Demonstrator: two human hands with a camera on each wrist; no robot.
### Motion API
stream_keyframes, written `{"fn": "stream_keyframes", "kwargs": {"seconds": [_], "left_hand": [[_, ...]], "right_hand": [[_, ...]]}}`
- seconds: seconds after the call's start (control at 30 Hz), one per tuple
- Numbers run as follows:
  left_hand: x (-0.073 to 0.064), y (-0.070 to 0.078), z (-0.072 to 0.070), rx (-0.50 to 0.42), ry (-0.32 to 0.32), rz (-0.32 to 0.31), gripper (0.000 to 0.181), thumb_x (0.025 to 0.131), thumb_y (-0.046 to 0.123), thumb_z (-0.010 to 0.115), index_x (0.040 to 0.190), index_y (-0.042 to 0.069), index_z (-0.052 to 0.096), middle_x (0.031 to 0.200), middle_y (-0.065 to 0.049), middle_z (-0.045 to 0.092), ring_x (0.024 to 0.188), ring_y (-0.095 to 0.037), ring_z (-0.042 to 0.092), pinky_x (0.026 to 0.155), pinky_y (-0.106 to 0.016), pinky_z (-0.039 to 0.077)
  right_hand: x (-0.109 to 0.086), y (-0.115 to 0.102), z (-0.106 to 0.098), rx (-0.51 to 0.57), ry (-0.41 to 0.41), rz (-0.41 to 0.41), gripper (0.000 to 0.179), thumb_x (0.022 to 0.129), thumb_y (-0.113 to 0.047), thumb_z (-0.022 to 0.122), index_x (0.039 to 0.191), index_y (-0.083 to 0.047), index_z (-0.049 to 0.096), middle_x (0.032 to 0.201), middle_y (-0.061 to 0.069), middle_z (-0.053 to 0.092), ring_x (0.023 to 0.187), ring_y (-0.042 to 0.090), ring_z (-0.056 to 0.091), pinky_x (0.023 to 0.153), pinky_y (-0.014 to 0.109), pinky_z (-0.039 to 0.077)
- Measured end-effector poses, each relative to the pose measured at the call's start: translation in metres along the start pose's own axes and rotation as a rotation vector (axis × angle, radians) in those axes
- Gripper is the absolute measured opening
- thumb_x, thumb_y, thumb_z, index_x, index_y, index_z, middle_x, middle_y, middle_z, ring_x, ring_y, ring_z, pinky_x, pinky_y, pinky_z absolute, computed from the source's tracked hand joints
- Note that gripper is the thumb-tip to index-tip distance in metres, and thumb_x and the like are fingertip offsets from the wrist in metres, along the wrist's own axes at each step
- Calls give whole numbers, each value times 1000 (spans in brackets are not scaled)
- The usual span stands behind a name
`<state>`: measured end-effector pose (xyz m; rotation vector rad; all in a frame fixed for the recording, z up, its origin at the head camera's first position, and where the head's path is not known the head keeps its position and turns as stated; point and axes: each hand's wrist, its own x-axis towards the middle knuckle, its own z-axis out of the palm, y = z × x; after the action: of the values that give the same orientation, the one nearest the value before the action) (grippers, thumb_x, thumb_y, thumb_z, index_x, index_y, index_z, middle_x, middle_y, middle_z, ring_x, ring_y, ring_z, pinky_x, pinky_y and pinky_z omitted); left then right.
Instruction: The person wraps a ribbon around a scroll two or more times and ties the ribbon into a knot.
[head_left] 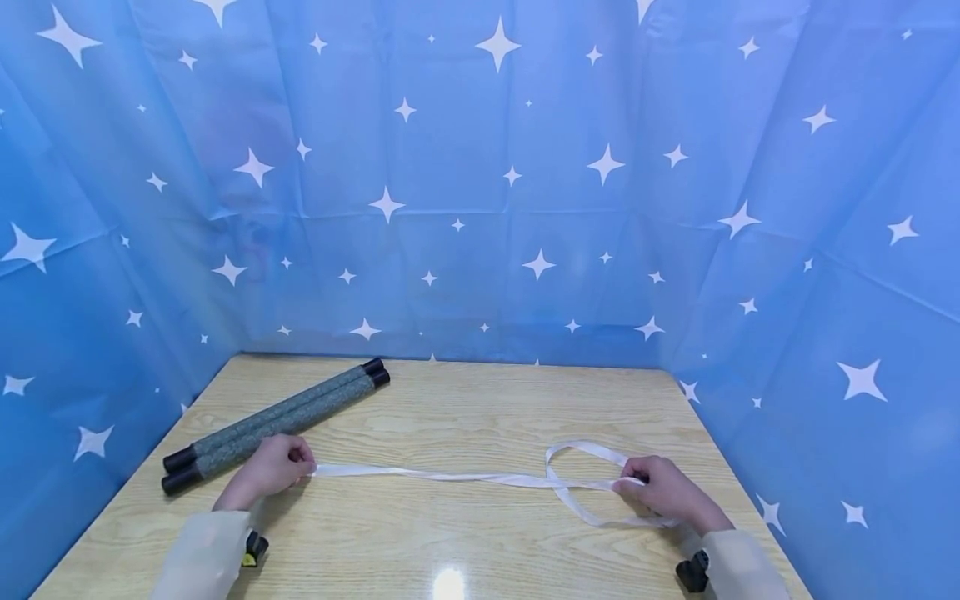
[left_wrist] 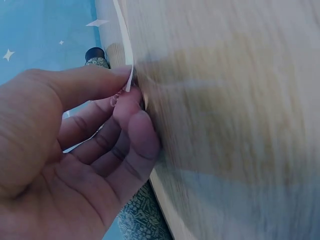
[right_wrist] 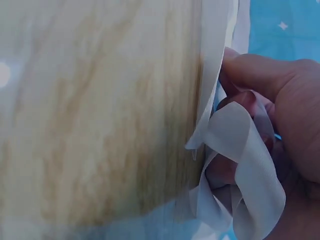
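Observation:
A white ribbon (head_left: 480, 478) runs almost straight between the two hands, low over the wooden table. Its left end is pinched between thumb and fingertip of my left hand (head_left: 272, 468); the left wrist view shows the ribbon tip (left_wrist: 128, 82) there. My right hand (head_left: 663, 490) pinches the ribbon farther along, and a loose loop (head_left: 573, 446) spreads beside it. Up close in the right wrist view, folds of ribbon (right_wrist: 257, 185) hang under the fingers. Right by the left hand lie two scroll-like rolls (head_left: 292, 410), green patterned with black ends.
The wooden table (head_left: 465, 408) is bounded at back and sides by a blue curtain (head_left: 450, 167) with white stars. The two rolls lie slantwise on the table's left side. A bright light reflection (head_left: 448, 583) shows near the front.

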<state>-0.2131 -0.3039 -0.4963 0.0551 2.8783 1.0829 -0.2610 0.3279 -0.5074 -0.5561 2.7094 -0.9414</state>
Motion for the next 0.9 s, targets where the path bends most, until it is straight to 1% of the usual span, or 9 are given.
{"fn": "stream_keyframes", "kwargs": {"seconds": [0.13, 0.23, 0.33, 0.43, 0.53, 0.6, 0.67, 0.77, 0.9], "left_hand": [[-1, 0, 0, 18, -2, 26, 6, 96, 8, 67, 91, 5, 68, 79, -4, 63, 65, -17, 53, 56, -30, 44], [-1, 0, -3, 26, 3, 20, 8, 98, 14, 68, 99, 5, 68, 84, -4, 64, 69, -16, 54, 58, -30, 45], [-1, 1, -7, 34, 27, 35, 23, 98, 22, 70, 110, 3, 67, 95, -9, 66, 79, -18, 59, 64, -32, 50], [1, 5, -12, 40, 63, 64, 44, 96, 32, 73, 125, 0, 63, 116, -19, 65, 99, -29, 63, 79, -42, 56], [5, 10, -17, 63, 98, 84, 62, 95, 40, 74, 139, 2, 55, 137, -26, 55, 122, -44, 55, 91, -58, 53], [8, 12, -21, 93, 117, 100, 71, 93, 44, 74, 146, 4, 49, 146, -28, 46, 131, -50, 44, 93, -67, 48], [13, 14, -25, 129, 134, 119, 80, 92, 47, 76, 151, 6, 43, 151, -29, 38, 136, -54, 35, 93, -72, 45], [23, 14, -29, 183, 148, 129, 91, 87, 53, 78, 156, 10, 37, 156, -29, 31, 140, -55, 27, 94, -75, 42], [35, 13, -36, 232, 141, 137, 103, 83, 57, 80, 160, 11, 30, 160, -30, 26, 144, -55, 23, 99, -77, 40]], "right_hand": [[-2, -2, 0, -4, -2, 5, 23, 99, -32, 68, 85, -15, 64, 66, -9, 46, 55, 2, 38, 53, 22, 35], [-3, -3, 1, -15, 5, -20, 22, 99, -31, 68, 84, -15, 64, 66, -10, 45, 56, 1, 37, 54, 22, 34], [-3, -3, 2, -24, 13, -42, 22, 100, -30, 68, 85, -14, 65, 66, -9, 44, 56, 1, 35, 54, 23, 33], [-3, -3, 2, -30, 22, -34, 21, 100, -30, 68, 85, -15, 65, 66, -9, 43, 56, 2, 34, 54, 23, 31], [-3, -3, 3, -35, 29, -21, 21, 99, -31, 68, 86, -15, 65, 66, -9, 44, 57, 2, 34, 55, 22, 31], [-3, -2, 4, -33, 31, -11, 21, 99, -31, 68, 86, -16, 65, 66, -9, 44, 57, 2, 35, 55, 22, 32], [-2, -1, 5, -34, 36, -8, 21, 99, -31, 69, 85, -16, 65, 67, -9, 45, 58, 2, 36, 56, 22, 32], [-2, 0, 7, -38, 46, -8, 21, 98, -32, 70, 84, -16, 65, 67, -9, 46, 58, 2, 37, 56, 22, 33], [-2, 0, 8, -37, 51, 1, 21, 98, -32, 70, 85, -17, 65, 68, -8, 47, 59, 3, 37, 57, 22, 33]]}}
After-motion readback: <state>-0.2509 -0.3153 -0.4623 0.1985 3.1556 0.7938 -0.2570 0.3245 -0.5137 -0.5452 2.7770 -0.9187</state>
